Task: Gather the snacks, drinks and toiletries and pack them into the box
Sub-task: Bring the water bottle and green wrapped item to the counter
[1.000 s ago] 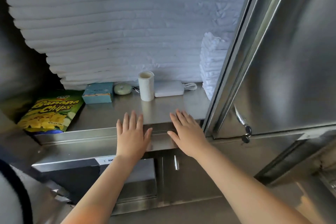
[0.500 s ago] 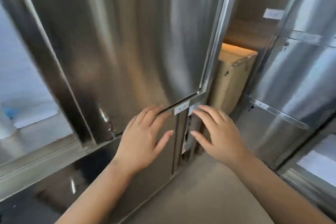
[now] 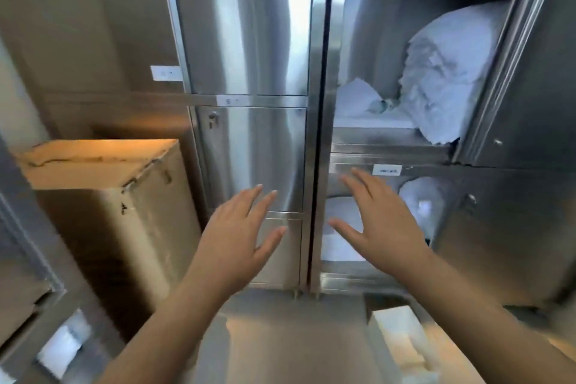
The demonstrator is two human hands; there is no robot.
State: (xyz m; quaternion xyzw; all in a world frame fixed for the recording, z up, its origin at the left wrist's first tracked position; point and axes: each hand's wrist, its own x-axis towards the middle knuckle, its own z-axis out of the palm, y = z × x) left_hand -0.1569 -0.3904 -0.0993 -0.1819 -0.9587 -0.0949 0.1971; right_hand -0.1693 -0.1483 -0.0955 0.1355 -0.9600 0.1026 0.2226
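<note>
A tall closed cardboard box (image 3: 146, 212) stands on the floor at the left, against the steel cabinets. My left hand (image 3: 240, 237) is raised in front of a shut steel cabinet door (image 3: 258, 159), fingers spread and holding nothing. My right hand (image 3: 383, 227) hovers, also spread and holding nothing, before an open lower compartment with white bundles (image 3: 417, 206). No snacks, drinks or toiletries show in this view.
The open upper compartment at right holds piled white linen (image 3: 445, 78). An open steel door (image 3: 530, 72) juts out at far right. A white tissue-like box (image 3: 402, 343) sits low at right. Another steel shelf edge (image 3: 28, 259) and white items are at lower left.
The view has swung right, from the shelf with banana chips and toiletries, past a steel door, to the cabinets by the cardboard box. Both hands stayed raised, open and holding nothing.
</note>
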